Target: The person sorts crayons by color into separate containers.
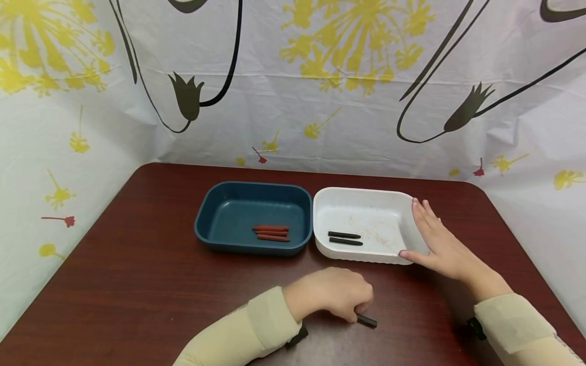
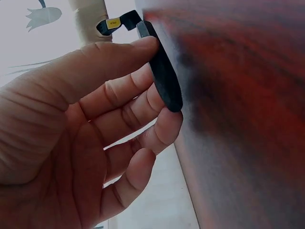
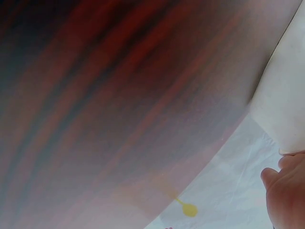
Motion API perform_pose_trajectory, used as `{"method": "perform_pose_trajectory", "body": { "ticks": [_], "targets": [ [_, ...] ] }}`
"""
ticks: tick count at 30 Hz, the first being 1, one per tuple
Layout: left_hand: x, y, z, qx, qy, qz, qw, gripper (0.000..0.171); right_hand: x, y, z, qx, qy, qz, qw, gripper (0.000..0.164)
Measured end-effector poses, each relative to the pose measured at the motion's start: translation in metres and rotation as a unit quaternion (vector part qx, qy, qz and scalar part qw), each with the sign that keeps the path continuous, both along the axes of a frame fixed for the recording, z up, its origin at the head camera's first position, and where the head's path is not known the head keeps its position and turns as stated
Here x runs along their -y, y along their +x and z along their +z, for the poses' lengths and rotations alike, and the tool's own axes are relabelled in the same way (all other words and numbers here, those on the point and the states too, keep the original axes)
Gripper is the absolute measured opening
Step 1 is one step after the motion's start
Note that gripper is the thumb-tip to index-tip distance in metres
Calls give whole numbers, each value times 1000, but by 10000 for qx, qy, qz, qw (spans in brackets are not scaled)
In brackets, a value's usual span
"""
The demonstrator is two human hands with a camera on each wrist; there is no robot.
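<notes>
My left hand [image 1: 331, 292], lower middle of the head view, pinches a black crayon [image 1: 366, 321] between thumb and fingers, close over the table. The left wrist view shows this crayon [image 2: 164, 71] slanting down, its blunt tapered end by a fingertip. My right hand [image 1: 441, 246] rests against the right side of the white tray [image 1: 361, 195], fingers straight along the rim and thumb at the near corner. Two black crayons [image 1: 345, 242] lie inside this tray, toward its left. In the right wrist view, only part of the right hand [image 3: 288, 195] shows beside the tray [image 3: 281, 90].
Left of the white tray and against it stands a dark blue tray [image 1: 220, 213] with several reddish-brown crayons [image 1: 271, 233] in its right part. Both trays stand on a dark red-brown table [image 1: 137, 284]. A white patterned sheet [image 1: 256, 101] hangs behind and at the sides.
</notes>
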State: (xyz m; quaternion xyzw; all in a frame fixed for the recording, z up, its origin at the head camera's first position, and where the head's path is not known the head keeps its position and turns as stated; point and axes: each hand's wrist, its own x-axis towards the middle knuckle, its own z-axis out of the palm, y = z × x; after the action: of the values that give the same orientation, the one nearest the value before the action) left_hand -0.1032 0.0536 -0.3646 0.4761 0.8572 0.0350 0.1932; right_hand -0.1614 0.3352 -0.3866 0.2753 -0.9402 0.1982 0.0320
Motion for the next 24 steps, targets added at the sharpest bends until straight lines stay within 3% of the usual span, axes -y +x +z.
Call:
{"method": "perform_pose_trajectory", "body": {
  "ticks": [8, 16, 24],
  "targets": [
    [4, -8, 6, 174, 254, -92, 9995, 20, 0, 0, 0, 7, -22, -15, 10000, 108],
    [12, -19, 16, 278, 629, -392, 9969, 12, 0, 1, -1, 6, 18, -59, 10000, 108],
    [27, -32, 30, 549, 1226, -85, 9909, 4, -1, 0, 0, -38, 11, -13, 10000, 107]
  ]
}}
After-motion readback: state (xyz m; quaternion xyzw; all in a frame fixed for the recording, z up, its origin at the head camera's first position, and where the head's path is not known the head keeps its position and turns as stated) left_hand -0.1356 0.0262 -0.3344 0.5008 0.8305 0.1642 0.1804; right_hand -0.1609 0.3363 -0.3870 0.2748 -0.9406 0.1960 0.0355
